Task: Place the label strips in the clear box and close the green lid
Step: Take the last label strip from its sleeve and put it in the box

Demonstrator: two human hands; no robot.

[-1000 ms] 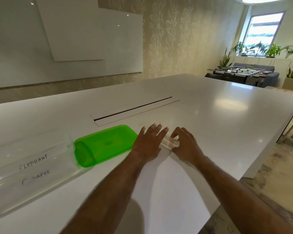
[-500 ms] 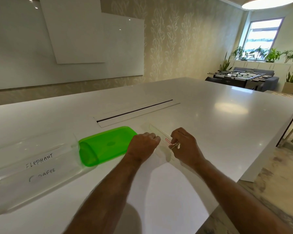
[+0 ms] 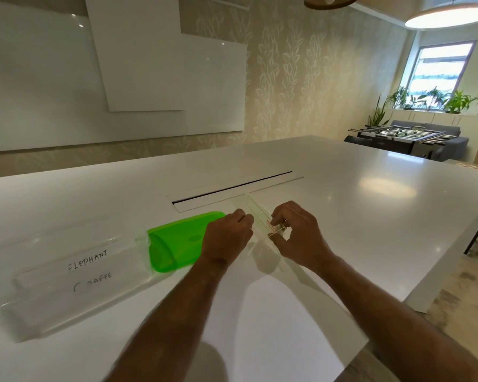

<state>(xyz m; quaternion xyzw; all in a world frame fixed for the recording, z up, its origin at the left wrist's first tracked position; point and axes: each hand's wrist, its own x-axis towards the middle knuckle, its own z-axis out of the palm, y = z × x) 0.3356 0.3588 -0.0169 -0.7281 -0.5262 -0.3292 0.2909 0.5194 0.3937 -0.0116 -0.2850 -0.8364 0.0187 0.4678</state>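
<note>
Lifted since a second ago: clear label strip [image 3: 260, 216], then flat under my palms, now tilted up off the table [image 3: 370, 205]. Left hand [image 3: 226, 238]: curled, gripping its near end. Right hand [image 3: 295, 238]: pinching its edge by the red print. Green lid [image 3: 174, 241]: lying off, just left. Clear box [image 3: 75, 279]: open, further left, two strips inside. Judgement: carry to box is next.

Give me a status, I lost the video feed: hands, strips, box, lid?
Both hands, left hand and right hand, pinching a clear label strip above the table. Clear box open, two strips inside. Green lid off, beside box. Path unobstructed.
</note>
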